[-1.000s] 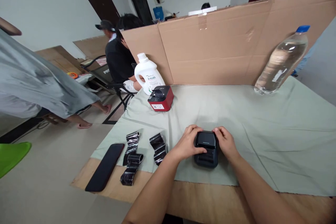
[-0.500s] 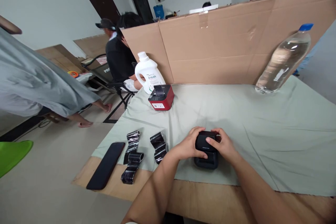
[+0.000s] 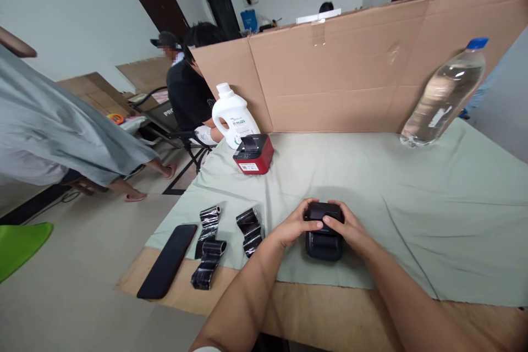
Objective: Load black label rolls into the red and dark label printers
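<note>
A small black device point(image 3: 324, 246), which looks like a portable label printer, rests on the cloth in front of me with its upper part point(image 3: 325, 210) raised at the back. My left hand point(image 3: 297, 224) grips that upper part from the left, thumb across its front. From the right side my right hand point(image 3: 345, 225) holds it too, and the two thumb tips nearly meet. The fingers behind the device are mostly hidden. To the left lie partly unrolled glossy black rolls point(image 3: 249, 231), one of them point(image 3: 209, 264) nearest the table's front edge.
A black phone-like slab point(image 3: 167, 261) lies at the front left corner. Farther back stand a red and black printer point(image 3: 254, 154) and a white jug point(image 3: 235, 115). A large water bottle point(image 3: 445, 93) leans by the cardboard wall point(image 3: 338, 77). Other people are beyond and to the left.
My left thumb has moved up from the lower front of the device to its upper part, beside my right thumb. The upper part now sits slightly higher and straighter.
</note>
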The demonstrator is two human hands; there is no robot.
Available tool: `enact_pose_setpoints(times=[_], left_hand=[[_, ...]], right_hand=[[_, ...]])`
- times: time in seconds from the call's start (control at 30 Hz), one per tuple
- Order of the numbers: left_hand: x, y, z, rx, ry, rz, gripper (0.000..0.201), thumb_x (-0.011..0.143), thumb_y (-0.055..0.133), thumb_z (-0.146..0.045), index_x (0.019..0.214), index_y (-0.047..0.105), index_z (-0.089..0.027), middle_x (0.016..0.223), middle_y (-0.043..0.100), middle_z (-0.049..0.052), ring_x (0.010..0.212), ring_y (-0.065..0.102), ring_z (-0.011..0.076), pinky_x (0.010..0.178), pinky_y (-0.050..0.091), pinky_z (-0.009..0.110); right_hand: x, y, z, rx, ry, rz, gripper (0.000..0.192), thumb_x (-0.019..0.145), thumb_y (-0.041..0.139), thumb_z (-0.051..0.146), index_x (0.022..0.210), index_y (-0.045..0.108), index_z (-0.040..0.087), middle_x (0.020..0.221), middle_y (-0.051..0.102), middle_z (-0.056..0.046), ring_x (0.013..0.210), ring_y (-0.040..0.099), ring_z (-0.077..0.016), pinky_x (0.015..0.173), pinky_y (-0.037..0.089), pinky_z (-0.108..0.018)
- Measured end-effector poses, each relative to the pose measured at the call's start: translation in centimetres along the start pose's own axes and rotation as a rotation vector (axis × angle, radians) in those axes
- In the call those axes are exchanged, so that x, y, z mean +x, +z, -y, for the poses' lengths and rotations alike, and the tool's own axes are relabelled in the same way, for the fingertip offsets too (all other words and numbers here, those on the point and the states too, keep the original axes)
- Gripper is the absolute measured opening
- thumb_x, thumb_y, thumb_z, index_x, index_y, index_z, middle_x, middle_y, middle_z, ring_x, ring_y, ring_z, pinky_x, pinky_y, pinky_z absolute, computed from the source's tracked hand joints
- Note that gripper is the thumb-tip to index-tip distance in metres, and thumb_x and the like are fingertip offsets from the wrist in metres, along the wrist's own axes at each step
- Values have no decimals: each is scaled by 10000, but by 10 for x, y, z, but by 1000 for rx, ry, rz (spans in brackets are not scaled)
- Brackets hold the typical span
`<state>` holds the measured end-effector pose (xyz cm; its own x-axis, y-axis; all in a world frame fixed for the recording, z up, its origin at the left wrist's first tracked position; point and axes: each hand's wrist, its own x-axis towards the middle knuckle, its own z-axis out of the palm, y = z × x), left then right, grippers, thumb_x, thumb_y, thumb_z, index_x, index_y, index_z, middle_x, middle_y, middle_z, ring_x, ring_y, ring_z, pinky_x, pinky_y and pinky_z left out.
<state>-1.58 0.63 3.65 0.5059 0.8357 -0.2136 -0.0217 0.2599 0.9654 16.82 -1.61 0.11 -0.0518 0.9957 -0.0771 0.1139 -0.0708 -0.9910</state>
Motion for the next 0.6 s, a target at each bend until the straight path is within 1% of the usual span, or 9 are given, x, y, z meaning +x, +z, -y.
enact_pose_setpoints(times=[0.13,0.37,0.5,0.6], left_hand=[[1,-2,0,-18,-5,0,736,562,832,-354,1206,501,-225,1166,577,62,1104,532,239,922,436,367],[1,-4,-3,-2,34,12,737,541,841,-329,1190,511,-217,1131,578,52,1057,540,223,923,415,359],[2,-4,-2,8,54,-17,721,548,838,-302,1191,524,-219,1146,577,49,1052,544,216,929,416,351],[2,-1,-1,-72,39,-79,704,544,838,-295,1175,537,-211,1119,603,51,1054,556,226,917,434,351]], right_hand=[[-1,1,3,-25,-17,-2,573,691,688,529,1132,527,201,1076,661,-81,1013,615,-242,907,480,-405],[-1,3,6,-86,-61,-24,580,687,685,543,1125,524,198,1069,657,-82,992,616,-238,889,483,-394],[0,5,2,-19,-62,-43,590,679,706,527,1143,529,207,1095,654,-76,1005,618,-235,902,484,-394],[0,6,1,106,-33,-85,586,693,679,559,1139,529,210,1070,661,-79,983,626,-237,861,505,-379]])
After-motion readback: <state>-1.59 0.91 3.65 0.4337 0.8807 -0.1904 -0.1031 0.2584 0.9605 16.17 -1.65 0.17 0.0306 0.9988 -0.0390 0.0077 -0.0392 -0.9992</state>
